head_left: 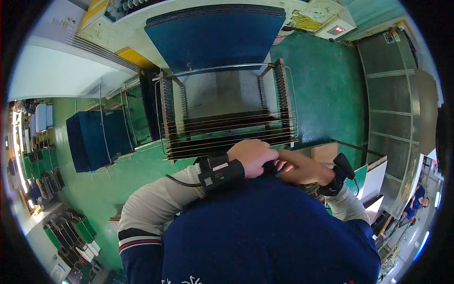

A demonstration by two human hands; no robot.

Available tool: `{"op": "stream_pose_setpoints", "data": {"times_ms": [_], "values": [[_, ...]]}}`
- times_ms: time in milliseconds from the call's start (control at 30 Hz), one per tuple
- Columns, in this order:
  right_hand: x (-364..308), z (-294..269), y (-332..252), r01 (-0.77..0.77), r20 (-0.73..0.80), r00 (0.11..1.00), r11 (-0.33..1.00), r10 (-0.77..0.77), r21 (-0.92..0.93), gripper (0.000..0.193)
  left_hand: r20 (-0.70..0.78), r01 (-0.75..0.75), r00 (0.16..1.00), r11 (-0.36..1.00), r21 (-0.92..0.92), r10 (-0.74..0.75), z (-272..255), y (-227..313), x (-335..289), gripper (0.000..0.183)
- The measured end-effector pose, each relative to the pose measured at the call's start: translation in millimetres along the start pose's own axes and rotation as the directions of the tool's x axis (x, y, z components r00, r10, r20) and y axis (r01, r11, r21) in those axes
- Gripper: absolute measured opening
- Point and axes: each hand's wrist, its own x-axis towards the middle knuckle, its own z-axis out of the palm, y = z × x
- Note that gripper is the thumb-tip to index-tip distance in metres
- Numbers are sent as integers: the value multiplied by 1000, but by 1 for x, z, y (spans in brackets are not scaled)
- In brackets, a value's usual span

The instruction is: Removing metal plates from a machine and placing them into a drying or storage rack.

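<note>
Close against my dark blue top, my left hand and my right hand meet fingertip to fingertip. Both have their fingers curled in. A small dark bit shows between them, but I cannot make out what they grip. Black devices are strapped to both wrists, the left device with a cable. Just beyond the hands stands a metal rack with comb-like slotted sides. Several thin dark panels lie across its near part. Behind it, a stack of large dark blue boards leans back.
On the left, another wire rack holds dark blue boards. A grey panelled cabinet lines the right, with white and brown boards below it. Green floor runs between. A person is at the far right.
</note>
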Motion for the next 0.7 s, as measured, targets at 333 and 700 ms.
{"op": "stream_pose_setpoints", "data": {"times_ms": [333,700], "values": [[13,34,11,-32,-283,938,761,-202,-648,36,46,-81,995,993,-83,85,-9,-3,-6,38],[69,-57,-13,70,-281,939,911,-197,-407,14,81,-48,992,879,-475,98,-31,-17,-36,50]]}}
